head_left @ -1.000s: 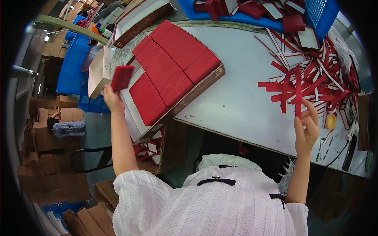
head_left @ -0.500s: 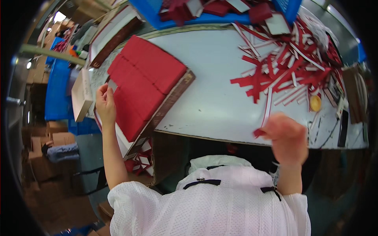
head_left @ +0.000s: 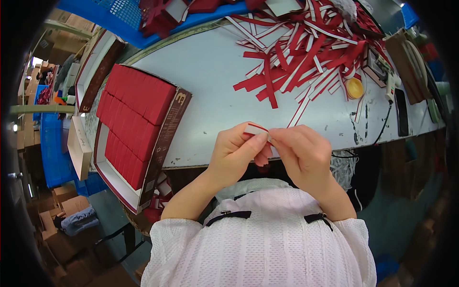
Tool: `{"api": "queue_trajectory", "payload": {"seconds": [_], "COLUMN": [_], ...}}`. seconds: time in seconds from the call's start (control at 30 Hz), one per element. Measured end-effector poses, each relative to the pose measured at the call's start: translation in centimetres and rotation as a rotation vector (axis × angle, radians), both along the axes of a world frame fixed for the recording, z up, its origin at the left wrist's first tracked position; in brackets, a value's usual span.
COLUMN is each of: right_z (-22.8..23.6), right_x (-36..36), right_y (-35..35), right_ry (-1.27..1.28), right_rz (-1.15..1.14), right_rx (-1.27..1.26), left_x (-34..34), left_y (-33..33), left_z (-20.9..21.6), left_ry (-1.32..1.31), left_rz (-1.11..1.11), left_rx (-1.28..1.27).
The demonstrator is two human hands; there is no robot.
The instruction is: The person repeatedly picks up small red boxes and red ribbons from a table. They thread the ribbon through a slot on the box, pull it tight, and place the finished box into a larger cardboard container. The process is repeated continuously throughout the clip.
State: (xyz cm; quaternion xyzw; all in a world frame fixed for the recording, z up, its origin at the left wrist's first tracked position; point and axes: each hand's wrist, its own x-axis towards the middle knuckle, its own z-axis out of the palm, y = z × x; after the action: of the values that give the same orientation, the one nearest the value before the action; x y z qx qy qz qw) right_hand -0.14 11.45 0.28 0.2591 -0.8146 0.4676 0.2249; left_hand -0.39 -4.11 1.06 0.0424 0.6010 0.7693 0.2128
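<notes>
In front of my chest, over the table's near edge, both hands meet. My left hand (head_left: 236, 150) is closed on a small red-and-white piece (head_left: 255, 129), its pale face turned up and a red edge showing. With thumb and fingers pinched, my right hand (head_left: 303, 150) touches that piece's right end; its fingers hide whatever they grip. A red-and-white strip (head_left: 300, 109) runs from the pile of strips (head_left: 296, 60) down to behind my right hand. Left of my hands, an open carton (head_left: 167, 138) holds rows of small red blocks (head_left: 136, 95), with a gap at its near-left side.
A blue crate (head_left: 191, 18) with dark red pieces stands at the back. A yellow round container (head_left: 354, 88) and a black flat object (head_left: 401, 112) lie at the right. A cream box lid (head_left: 79, 148) leans left of the carton. Red-and-white pieces (head_left: 160, 193) show beneath the table edge.
My left hand has left the carton and moved right with the small piece. My right hand has moved left to meet it. The view has shifted, showing more of the table's right side.
</notes>
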Motion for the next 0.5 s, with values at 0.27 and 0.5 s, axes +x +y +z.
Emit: {"api": "queue_trajectory", "payload": {"seconds": [0.27,0.5], "right_z": [-1.1,-0.7], "right_x": [0.0,2.0], "right_y": [0.0,1.5], "right_ry": [0.22,0.001], "right_rz": [-0.173,-0.068], "right_rx": [0.315,0.527], "left_x": [0.4,0.4], "left_y": [1.4,1.6], "left_z": [-0.7,-1.2], "left_ry": [-0.018,0.474], "left_rz": [0.018,-0.252], "left_rx": [-0.073,-0.582]}}
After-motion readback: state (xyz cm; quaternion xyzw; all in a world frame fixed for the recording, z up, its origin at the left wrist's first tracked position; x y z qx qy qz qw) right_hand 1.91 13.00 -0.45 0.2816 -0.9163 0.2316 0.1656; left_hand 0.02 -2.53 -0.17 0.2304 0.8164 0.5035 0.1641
